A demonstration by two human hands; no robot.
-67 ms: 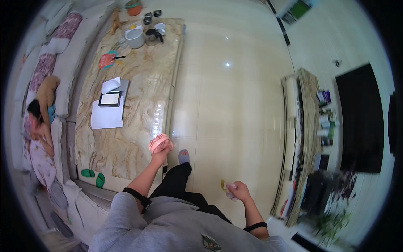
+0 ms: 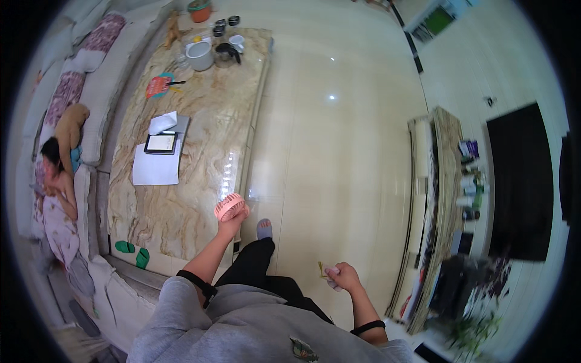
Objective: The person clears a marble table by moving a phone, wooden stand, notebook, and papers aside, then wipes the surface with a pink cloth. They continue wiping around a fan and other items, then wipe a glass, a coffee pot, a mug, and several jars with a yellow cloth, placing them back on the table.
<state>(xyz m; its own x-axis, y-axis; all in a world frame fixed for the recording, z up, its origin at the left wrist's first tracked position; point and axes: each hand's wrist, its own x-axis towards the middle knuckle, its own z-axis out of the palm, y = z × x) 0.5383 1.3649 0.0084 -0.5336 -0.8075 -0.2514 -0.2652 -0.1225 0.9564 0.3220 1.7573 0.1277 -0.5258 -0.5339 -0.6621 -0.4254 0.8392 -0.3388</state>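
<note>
table (image 2: 212,121) and floor (image 2: 339,157) have swung slightly clockwise in view. right hand (image 2: 346,276) pinches a crumpled pale bundle (image 2: 331,275) above the floor; left hand (image 2: 238,219) grips a pink fan (image 2: 228,207) near the table's edge. carrying seems in hand; the next move would call for steady grips.

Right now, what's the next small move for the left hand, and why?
I'd probably ease the left hand leftward, further over the table: it grips the pink fan, which overlaps the table's edge in this view, while the right hand is occupied with a pale crumpled item.
</note>
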